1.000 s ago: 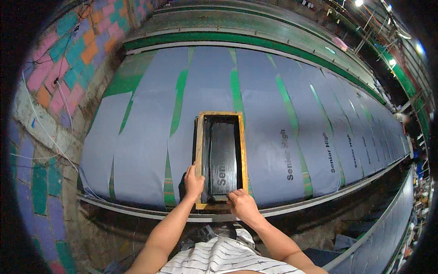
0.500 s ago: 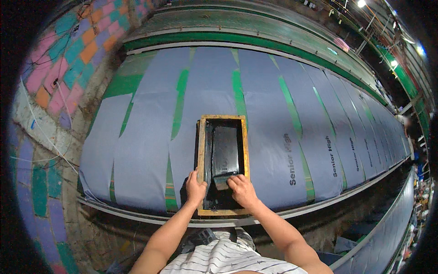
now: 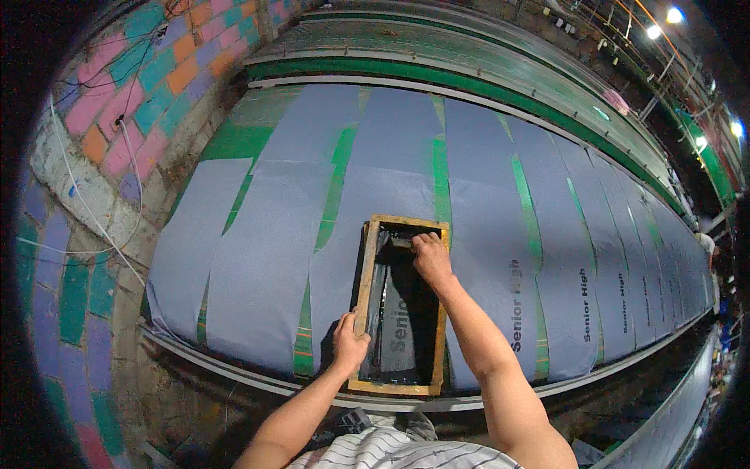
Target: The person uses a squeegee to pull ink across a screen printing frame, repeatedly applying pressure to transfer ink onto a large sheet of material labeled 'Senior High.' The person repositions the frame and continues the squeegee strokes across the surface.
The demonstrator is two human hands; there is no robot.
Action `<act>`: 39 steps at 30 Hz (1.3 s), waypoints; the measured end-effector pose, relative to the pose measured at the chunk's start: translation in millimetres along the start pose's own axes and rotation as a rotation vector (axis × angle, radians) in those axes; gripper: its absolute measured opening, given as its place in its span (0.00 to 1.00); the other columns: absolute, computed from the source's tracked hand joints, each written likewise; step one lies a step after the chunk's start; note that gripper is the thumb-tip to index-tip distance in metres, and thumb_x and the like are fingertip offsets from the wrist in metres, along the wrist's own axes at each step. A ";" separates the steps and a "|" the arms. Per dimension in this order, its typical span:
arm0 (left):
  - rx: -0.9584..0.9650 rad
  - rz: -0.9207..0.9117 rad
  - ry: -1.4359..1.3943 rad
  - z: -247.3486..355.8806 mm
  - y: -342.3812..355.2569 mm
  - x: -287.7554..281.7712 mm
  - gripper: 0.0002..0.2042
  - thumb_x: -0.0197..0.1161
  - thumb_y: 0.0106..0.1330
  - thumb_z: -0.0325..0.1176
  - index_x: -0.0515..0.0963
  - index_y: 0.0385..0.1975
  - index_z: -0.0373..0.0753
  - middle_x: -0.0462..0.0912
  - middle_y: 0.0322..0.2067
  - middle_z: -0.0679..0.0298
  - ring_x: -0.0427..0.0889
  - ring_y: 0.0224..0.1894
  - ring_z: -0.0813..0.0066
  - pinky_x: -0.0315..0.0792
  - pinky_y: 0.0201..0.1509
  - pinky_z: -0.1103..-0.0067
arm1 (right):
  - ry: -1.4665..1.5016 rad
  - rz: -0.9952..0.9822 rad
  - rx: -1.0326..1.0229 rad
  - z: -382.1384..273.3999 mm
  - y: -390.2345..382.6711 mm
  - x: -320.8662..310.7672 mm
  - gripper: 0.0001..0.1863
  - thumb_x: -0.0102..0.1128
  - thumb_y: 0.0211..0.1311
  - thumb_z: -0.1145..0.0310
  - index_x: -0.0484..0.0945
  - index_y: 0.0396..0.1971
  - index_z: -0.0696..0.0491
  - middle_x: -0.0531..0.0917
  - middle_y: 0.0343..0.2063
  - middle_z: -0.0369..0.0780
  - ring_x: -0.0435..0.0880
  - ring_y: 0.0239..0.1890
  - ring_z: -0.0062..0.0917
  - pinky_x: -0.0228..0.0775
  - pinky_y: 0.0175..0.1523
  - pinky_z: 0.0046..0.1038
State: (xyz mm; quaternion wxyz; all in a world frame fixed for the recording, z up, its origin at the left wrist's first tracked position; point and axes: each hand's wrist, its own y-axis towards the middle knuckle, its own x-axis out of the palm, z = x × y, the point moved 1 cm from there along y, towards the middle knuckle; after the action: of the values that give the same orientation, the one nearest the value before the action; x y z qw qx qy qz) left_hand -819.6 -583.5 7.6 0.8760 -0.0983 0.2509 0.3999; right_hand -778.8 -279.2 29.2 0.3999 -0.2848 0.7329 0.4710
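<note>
A wooden screen-printing frame (image 3: 397, 387) with dark ink inside lies flat on a grey-blue fabric panel (image 3: 308, 207) at the table's near side. My left hand (image 3: 350, 344) is closed around the frame's left bar. At the far end, inside the frame, my right hand (image 3: 432, 259) grips a squeegee (image 3: 401, 243), partly covered by my fingers. Dark lettering shows through the mesh (image 3: 398, 324) between the squeegee and the near bar. Just right of the frame, the neighbouring fabric panel (image 3: 488, 211) bears dark printed lettering.
More grey-blue panels run along the long green table (image 3: 336, 184) to the right, several with lettering. Other long tables (image 3: 437, 47) stand beyond it. A colourful brick wall (image 3: 117, 102) with loose cables (image 3: 86, 211) is at left. Another person (image 3: 707, 244) stands at the far right end.
My right hand has pushed the squeegee from the frame's near part to its far end, and lettering now shows in the mesh. My left hand stays on the bar; the view has shifted.
</note>
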 end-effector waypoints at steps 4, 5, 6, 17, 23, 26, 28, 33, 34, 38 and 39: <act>0.016 0.011 0.024 -6.9 -2.0 -1.5 0.30 0.64 0.50 0.21 0.72 0.59 0.31 0.77 0.53 0.47 0.77 0.57 0.43 0.73 0.61 0.64 | 0.099 -0.039 -0.035 2.4 18.5 -4.1 0.09 0.65 0.49 0.78 0.78 0.33 0.57 0.83 0.35 0.46 0.80 0.45 0.46 0.74 0.49 0.45; 0.029 0.021 0.029 -8.5 -1.3 -1.4 0.30 0.64 0.51 0.21 0.72 0.59 0.31 0.77 0.54 0.47 0.77 0.57 0.43 0.73 0.61 0.64 | 0.098 -0.048 -0.017 2.0 22.8 -8.7 0.09 0.65 0.49 0.78 0.78 0.32 0.57 0.83 0.35 0.47 0.80 0.45 0.47 0.74 0.49 0.45; 0.023 0.025 0.021 -10.0 -0.1 -1.0 0.30 0.64 0.51 0.21 0.72 0.59 0.31 0.77 0.54 0.47 0.77 0.57 0.43 0.73 0.61 0.64 | 0.097 -0.056 0.002 1.8 26.4 -13.8 0.09 0.65 0.50 0.77 0.78 0.32 0.57 0.83 0.35 0.47 0.80 0.45 0.47 0.74 0.48 0.46; 0.054 0.028 -0.011 -10.6 -1.5 10.5 0.31 0.64 0.50 0.20 0.71 0.61 0.31 0.77 0.53 0.46 0.76 0.58 0.43 0.72 0.63 0.64 | 0.065 -0.150 0.025 20.0 15.7 -6.6 0.09 0.65 0.50 0.74 0.79 0.33 0.57 0.84 0.37 0.49 0.81 0.45 0.46 0.75 0.51 0.46; 0.021 0.015 -0.044 -14.6 -2.2 11.5 0.30 0.64 0.49 0.20 0.71 0.59 0.31 0.77 0.51 0.47 0.76 0.57 0.42 0.71 0.62 0.63 | 0.111 -0.226 0.082 -45.6 -60.4 -42.0 0.11 0.66 0.43 0.78 0.76 0.29 0.57 0.81 0.34 0.46 0.78 0.44 0.47 0.74 0.50 0.45; 0.064 0.023 -0.021 -17.1 -1.0 12.2 0.29 0.63 0.50 0.21 0.72 0.57 0.30 0.77 0.51 0.46 0.76 0.56 0.42 0.71 0.62 0.63 | 0.123 -0.208 0.052 -82.2 -105.6 -62.6 0.15 0.68 0.39 0.79 0.76 0.31 0.56 0.80 0.35 0.45 0.77 0.44 0.45 0.74 0.49 0.42; 0.117 0.045 -0.001 -21.8 0.6 15.8 0.29 0.63 0.50 0.21 0.71 0.57 0.29 0.77 0.51 0.46 0.76 0.56 0.42 0.71 0.62 0.63 | 0.085 -0.235 0.068 -105.8 -137.1 -76.3 0.18 0.68 0.37 0.79 0.76 0.33 0.57 0.80 0.37 0.44 0.77 0.44 0.44 0.73 0.49 0.41; 0.082 0.006 -0.006 -28.7 2.0 15.1 0.30 0.64 0.51 0.22 0.71 0.59 0.30 0.77 0.52 0.46 0.76 0.57 0.43 0.71 0.62 0.63 | 0.124 -0.200 0.099 -163.6 -214.1 -97.2 0.22 0.65 0.39 0.78 0.78 0.41 0.59 0.81 0.40 0.45 0.77 0.45 0.43 0.73 0.51 0.39; 0.081 0.001 -0.001 -25.7 2.2 15.6 0.30 0.64 0.51 0.22 0.71 0.59 0.30 0.77 0.52 0.47 0.76 0.56 0.43 0.71 0.62 0.62 | 0.126 -0.161 0.097 -172.8 -231.1 -98.1 0.22 0.64 0.40 0.78 0.79 0.42 0.59 0.81 0.42 0.46 0.78 0.46 0.42 0.73 0.52 0.39; 0.049 -0.019 0.002 -19.0 1.7 14.9 0.30 0.65 0.51 0.22 0.71 0.59 0.30 0.76 0.53 0.46 0.76 0.57 0.44 0.71 0.62 0.63 | 0.105 -0.113 0.091 -192.9 -266.8 -103.2 0.24 0.63 0.45 0.78 0.79 0.48 0.60 0.82 0.47 0.48 0.79 0.51 0.42 0.72 0.57 0.40; 0.029 -0.032 0.004 -16.9 1.1 14.3 0.30 0.65 0.51 0.22 0.71 0.59 0.30 0.76 0.53 0.46 0.76 0.57 0.44 0.71 0.62 0.63 | 0.109 -0.129 0.090 -195.0 -270.3 -105.5 0.25 0.64 0.45 0.77 0.78 0.49 0.60 0.82 0.47 0.48 0.79 0.52 0.42 0.72 0.58 0.40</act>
State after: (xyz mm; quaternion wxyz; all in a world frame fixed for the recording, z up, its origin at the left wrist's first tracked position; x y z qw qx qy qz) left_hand -818.7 -579.8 -14.2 0.8832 -0.0903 0.2569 0.3819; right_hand -571.5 -560.5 40.4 0.4013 -0.3384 0.7541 0.3948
